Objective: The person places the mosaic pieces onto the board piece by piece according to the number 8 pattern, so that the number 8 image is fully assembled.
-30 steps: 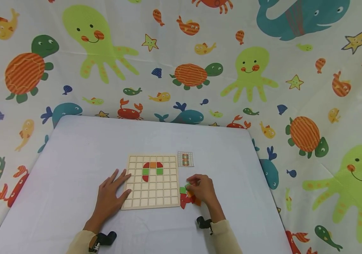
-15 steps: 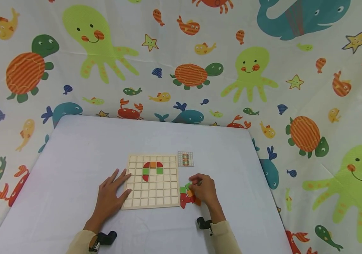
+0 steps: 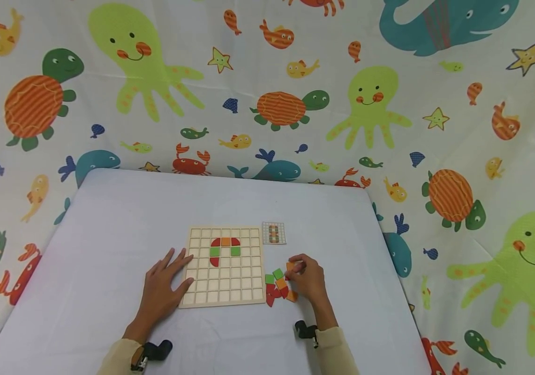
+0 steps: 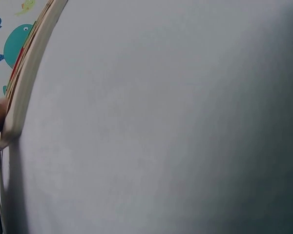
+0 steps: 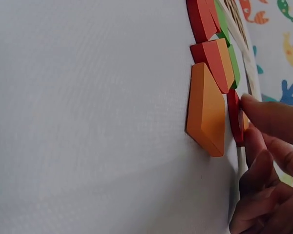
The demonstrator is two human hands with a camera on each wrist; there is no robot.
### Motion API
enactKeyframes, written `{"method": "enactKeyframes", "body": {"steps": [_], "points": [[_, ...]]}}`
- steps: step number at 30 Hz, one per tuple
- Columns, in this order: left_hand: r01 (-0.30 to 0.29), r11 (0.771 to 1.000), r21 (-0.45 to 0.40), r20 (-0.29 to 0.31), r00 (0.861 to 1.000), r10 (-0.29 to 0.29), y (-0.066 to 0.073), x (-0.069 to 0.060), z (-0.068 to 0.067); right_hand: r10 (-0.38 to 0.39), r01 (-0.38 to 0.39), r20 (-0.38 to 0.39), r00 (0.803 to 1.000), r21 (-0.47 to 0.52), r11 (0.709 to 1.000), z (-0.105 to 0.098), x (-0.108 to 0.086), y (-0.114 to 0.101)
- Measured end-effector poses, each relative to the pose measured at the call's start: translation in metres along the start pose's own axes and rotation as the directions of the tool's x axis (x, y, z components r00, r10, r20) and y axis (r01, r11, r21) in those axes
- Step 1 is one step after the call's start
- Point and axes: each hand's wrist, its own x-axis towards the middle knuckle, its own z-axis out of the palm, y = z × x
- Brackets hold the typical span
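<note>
A gridded wooden board (image 3: pixel 241 304) holds red, orange and green pieces in its upper half. My left hand (image 3: pixel 161 291) lies at its left edge, fingers spread, thumb near the lower left; fingertips touch the rim (image 4: pixel 27 83) in the left wrist view. Right of the board is a small pile with a green square (image 3: pixel 278 273) and an orange piece (image 3: pixel 291 296). My right hand (image 3: pixel 309 278) is bent at the pile's upper right, beside another orange piece (image 3: pixel 290 266). In the right wrist view its thumb and fingertips pinch a red piece (image 5: pixel 235 117); an orange one shows partly behind.
A small patterned grid card (image 3: pixel 274 233) lies beyond the pile, by the board's upper right corner. The white table (image 3: pixel 154 203) ends at a cloth (image 3: pixel 258 52) printed with sea animals. Small black devices are strapped at both wrists.
My right hand has shifted a little to the right, off the green square. An orange piece now shows at its fingertips, and more of the pile is uncovered. My left hand stays on the board.
</note>
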Motion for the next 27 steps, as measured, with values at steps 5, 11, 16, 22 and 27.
{"method": "enactKeyframes", "body": {"steps": [5, 11, 16, 22, 27], "points": [[-0.004, 1.000, -0.003, -0.009, 1.000, 0.004, 0.000, -0.001, 0.001, 0.023, -0.025, -0.050, 0.999, -0.044, 0.999, -0.001, 0.001, 0.000], [-0.015, 1.000, -0.013, -0.023, 1.000, 0.014, 0.000, 0.000, 0.001, 0.013, -0.016, -0.061, 0.998, -0.054, 0.998, -0.002, 0.002, -0.002], [-0.015, 1.000, -0.013, -0.019, 1.000, 0.015, -0.002, 0.000, 0.002, -0.034, 0.033, -0.037, 0.999, -0.021, 0.999, 0.000, 0.003, -0.002], [-0.016, 1.000, -0.012, -0.019, 1.000, 0.016, -0.001, 0.000, 0.002, -0.087, 0.088, -0.016, 0.996, 0.082, 0.993, 0.010, 0.004, -0.010], [-0.023, 1.000, -0.011, -0.028, 0.999, 0.022, 0.000, -0.001, 0.001, -0.156, 0.155, 0.002, 0.988, 0.101, 0.983, 0.023, 0.003, -0.028]]}}
